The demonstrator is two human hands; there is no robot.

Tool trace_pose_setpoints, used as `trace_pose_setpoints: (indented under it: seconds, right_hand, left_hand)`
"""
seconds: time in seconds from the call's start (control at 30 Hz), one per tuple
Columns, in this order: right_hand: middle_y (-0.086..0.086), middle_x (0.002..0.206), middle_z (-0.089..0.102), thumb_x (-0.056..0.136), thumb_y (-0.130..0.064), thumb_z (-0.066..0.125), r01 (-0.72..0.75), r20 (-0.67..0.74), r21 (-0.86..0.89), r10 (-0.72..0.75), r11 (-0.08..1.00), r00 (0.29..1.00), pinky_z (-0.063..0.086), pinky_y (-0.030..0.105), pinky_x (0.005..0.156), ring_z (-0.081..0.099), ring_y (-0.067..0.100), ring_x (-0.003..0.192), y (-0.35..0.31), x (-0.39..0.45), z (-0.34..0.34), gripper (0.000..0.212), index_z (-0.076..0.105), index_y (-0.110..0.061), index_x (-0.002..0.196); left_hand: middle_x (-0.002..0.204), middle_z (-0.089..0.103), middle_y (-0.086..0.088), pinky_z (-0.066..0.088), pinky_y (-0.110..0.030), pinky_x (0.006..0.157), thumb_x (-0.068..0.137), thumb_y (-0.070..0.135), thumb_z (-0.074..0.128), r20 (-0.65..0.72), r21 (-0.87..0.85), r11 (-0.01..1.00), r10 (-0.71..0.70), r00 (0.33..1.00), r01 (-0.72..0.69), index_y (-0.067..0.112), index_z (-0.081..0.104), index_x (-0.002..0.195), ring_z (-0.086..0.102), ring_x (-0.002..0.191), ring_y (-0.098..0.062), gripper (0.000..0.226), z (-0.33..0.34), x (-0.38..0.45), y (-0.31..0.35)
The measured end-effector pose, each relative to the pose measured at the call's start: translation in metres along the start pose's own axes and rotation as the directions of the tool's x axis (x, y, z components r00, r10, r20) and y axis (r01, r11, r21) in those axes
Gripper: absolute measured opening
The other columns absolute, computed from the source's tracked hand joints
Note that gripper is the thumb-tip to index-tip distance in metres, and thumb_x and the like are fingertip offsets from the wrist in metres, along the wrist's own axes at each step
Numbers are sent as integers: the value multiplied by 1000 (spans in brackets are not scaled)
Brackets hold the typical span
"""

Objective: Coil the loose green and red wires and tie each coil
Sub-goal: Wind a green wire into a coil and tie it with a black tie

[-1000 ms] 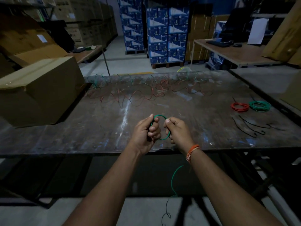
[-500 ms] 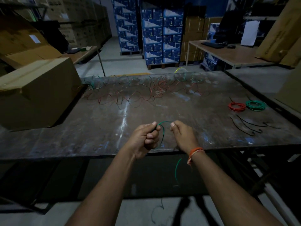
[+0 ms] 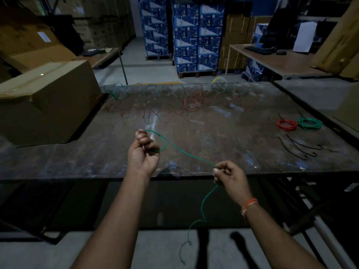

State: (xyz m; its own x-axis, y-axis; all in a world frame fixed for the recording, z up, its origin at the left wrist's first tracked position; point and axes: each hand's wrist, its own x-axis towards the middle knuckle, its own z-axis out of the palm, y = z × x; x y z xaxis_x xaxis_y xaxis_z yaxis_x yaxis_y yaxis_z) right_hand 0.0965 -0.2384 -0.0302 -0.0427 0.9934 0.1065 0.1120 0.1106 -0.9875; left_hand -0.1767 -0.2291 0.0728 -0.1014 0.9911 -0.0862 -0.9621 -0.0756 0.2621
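Over the table's (image 3: 97, 162) near edge | left hand (image 3: 143, 152) grips a small loop of green wire (image 3: 186, 155) | right hand (image 3: 229, 175) pinches the same wire further along, its tail hanging toward the floor | finished red coil (image 3: 287, 125) and green coil (image 3: 309, 124) lie far right.

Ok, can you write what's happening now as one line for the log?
step: coiling green wire | left hand: holds small loop | right hand: pinches wire | tail: hangs off table | done: red coil, green coil

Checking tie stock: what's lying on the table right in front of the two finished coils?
Several black ties lie loose on the table, nearer than the red coil and green coil. Exact count unclear in the dim light.
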Motion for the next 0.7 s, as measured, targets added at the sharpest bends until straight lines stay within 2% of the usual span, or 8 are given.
trace_pose_setpoints:
  seconds: [0.07,0.17,0.23,0.3,0.43,0.53,0.6,0.7]
  right_hand:
    - [4,76,72,91,0,70,91,38,-122,-87,988,995,54,29,68,65,10,70,-13,-4,-2,21,71,-20,84]
    - [-7,80,71,88,-5,75,345,210,-320,-289,883,934,49,17,72,66,3,79,-47,-10,3,17,74,-22,84]
    - [-7,82,68,87,-9,76,474,307,-325,-383,818,871,47,17,70,64,7,80,-71,-11,10,11,76,-20,87]
    - [-2,83,66,88,-11,76,553,351,-282,-452,784,820,49,23,70,63,12,80,-92,-11,18,4,77,-15,89]
    - [2,85,62,88,-10,77,610,354,-217,-521,762,777,49,25,69,62,15,79,-122,-10,30,7,78,-15,93]
    - [7,86,60,87,-5,76,626,331,-172,-554,761,764,48,24,69,60,16,79,-134,-6,36,23,75,-27,95]
    - [8,87,59,87,-3,75,632,306,-184,-567,753,765,49,25,69,60,16,80,-138,0,39,21,75,-24,93]
    - [6,90,60,89,-5,74,604,255,-207,-553,770,793,48,21,73,60,13,84,-140,10,42,11,78,-12,96]
  left_hand:
    - [58,57,13,34,-8,42,107,27,42,-33,76,997,23,999,-20,19,61,85,55,47,4,30,-1,-1,-1]
    - [67,63,8,43,-10,44,106,30,44,-61,257,966,46,997,-29,15,60,91,62,56,0,27,1,-7,-10]
    - [70,68,1,48,-12,47,106,30,44,-56,396,917,78,995,-50,10,60,95,68,61,-7,28,3,-13,-19]
    - [70,71,-2,51,-15,50,108,29,40,-24,550,832,105,994,-74,8,59,97,71,63,-13,31,4,-19,-28]
    - [70,72,-9,54,-21,53,109,29,36,52,725,687,26,998,-55,5,54,101,70,59,-19,31,5,-28,-41]
    - [65,69,-6,49,-24,53,109,30,37,97,805,591,-56,994,-45,2,55,104,63,52,-15,34,1,-34,-44]
    - [61,63,-9,43,-26,51,109,29,37,143,822,566,-104,984,-60,0,58,101,58,47,-16,37,-1,-37,-46]
    - [48,47,-7,28,-19,40,108,23,36,168,805,590,-126,978,-63,3,57,91,37,34,-11,34,-1,-41,-46]
